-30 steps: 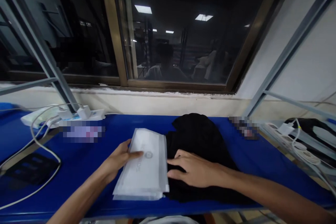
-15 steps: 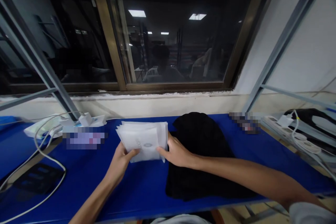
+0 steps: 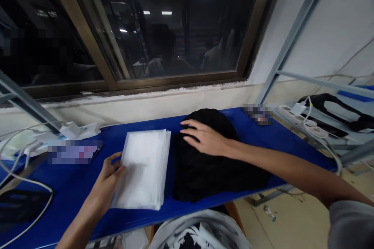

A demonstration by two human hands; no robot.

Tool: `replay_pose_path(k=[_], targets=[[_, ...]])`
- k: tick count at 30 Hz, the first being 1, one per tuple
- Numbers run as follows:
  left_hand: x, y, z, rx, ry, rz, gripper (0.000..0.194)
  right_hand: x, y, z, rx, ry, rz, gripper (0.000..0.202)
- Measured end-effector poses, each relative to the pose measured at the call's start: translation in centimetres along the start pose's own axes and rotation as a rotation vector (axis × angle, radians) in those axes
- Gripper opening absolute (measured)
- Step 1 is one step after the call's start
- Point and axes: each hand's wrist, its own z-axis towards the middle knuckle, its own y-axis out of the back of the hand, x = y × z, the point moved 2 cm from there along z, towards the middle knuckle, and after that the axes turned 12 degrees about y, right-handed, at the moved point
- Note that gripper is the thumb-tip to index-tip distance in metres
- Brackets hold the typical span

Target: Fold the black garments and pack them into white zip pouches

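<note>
A stack of white, translucent plastic bags (image 3: pixel 143 167) lies at a slant on the blue tabletop, its right edges slightly fanned. My left hand (image 3: pixel 109 175) holds the stack by its left edge, thumb over the top; its fingertips are partly hidden. To the right spreads a piece of black cloth (image 3: pixel 201 179), folded or bunched, its kind not clear. Above the cloth, my right hand (image 3: pixel 206 138) is open, fingers apart and pointing left, with nothing in it. Whether it touches the cloth I cannot tell.
A blurred-out flat item (image 3: pixel 74 152) lies at the left, near white cables and a power strip (image 3: pixel 84 130). Another blurred item (image 3: pixel 258 113) sits at the back right. A second power strip (image 3: pixel 304 120) and metal frame posts (image 3: pixel 295 39) stand at the right, below a window (image 3: pixel 175 27).
The stack has gone from raised between both hands to lying on the table. My right hand has let go and moved right, over the black cloth. The view has turned and dipped.
</note>
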Motion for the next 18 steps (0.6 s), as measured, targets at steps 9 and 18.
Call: replay_pose_path(k=[9,18], targets=[[-0.8,-2.7,-3.7,-0.309,-0.626,0.913,0.069,-3.2,-2.0,-7.6,0.319,-0.01,-0.138,0.078],[-4.3,-15.9,-9.3,0.306,-1.132,1.052,0.068,-11.1,0.5,-4.2,0.28,-0.246,-0.333,0.063]])
